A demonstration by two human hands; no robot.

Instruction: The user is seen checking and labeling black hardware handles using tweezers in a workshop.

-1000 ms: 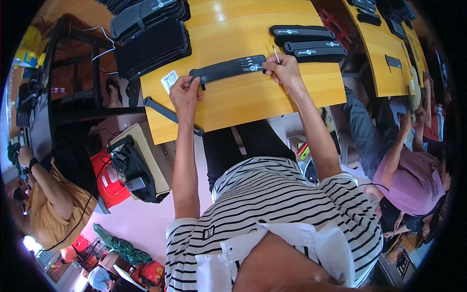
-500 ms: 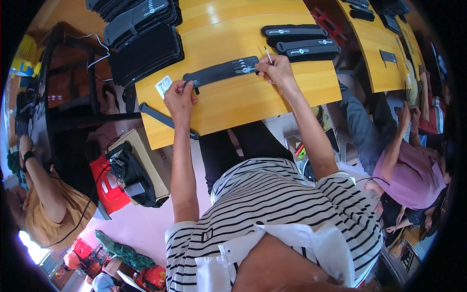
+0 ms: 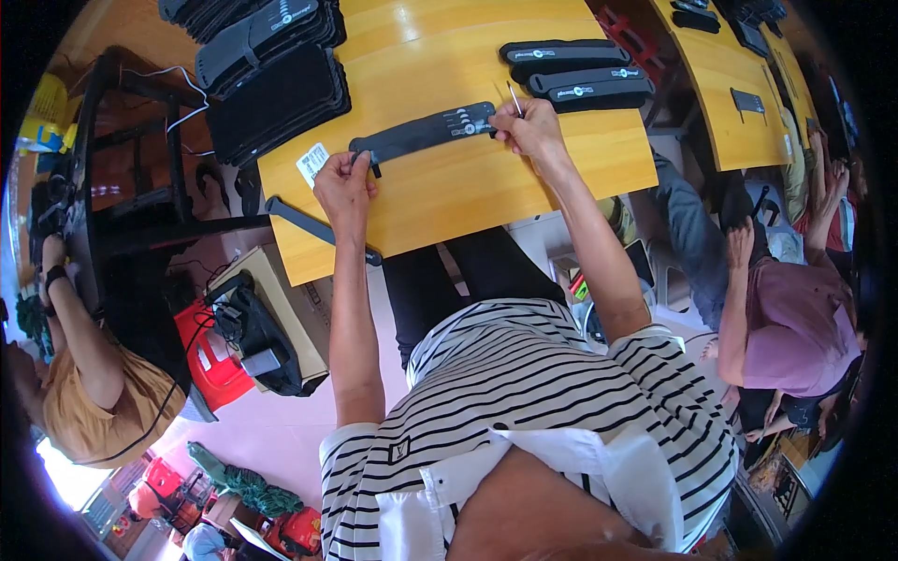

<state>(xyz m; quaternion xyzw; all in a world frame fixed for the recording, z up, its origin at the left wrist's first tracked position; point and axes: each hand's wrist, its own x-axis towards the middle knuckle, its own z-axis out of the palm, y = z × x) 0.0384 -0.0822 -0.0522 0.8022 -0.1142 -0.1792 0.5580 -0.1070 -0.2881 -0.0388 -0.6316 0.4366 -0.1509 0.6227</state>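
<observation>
A black strap [image 3: 416, 138] with white print near its right end is stretched between my two hands, just over the yellow table. My left hand [image 3: 346, 185] pinches its left end, where a small dark tab hangs down. The right end is pinched in my right hand [image 3: 530, 133]. A thin, pointed metal tool [image 3: 514, 97] also sticks up from the fingers of that hand; its kind is too small to make out. Beside my left hand lies a white printed label [image 3: 312, 163]. A narrow black strip [image 3: 313, 224] crosses the table's front left edge.
Tall stacks of black pieces [image 3: 281, 107] fill the table's left side. Several black straps [image 3: 580, 86] lie at the right. Co-workers sit on both sides, one in purple [image 3: 795, 318], one in orange [image 3: 108, 393]. A cardboard box [image 3: 309, 327] stands below the left edge.
My hands and the strap hold almost the same place. The co-worker in purple at the right has shifted posture, and an arm there has moved.
</observation>
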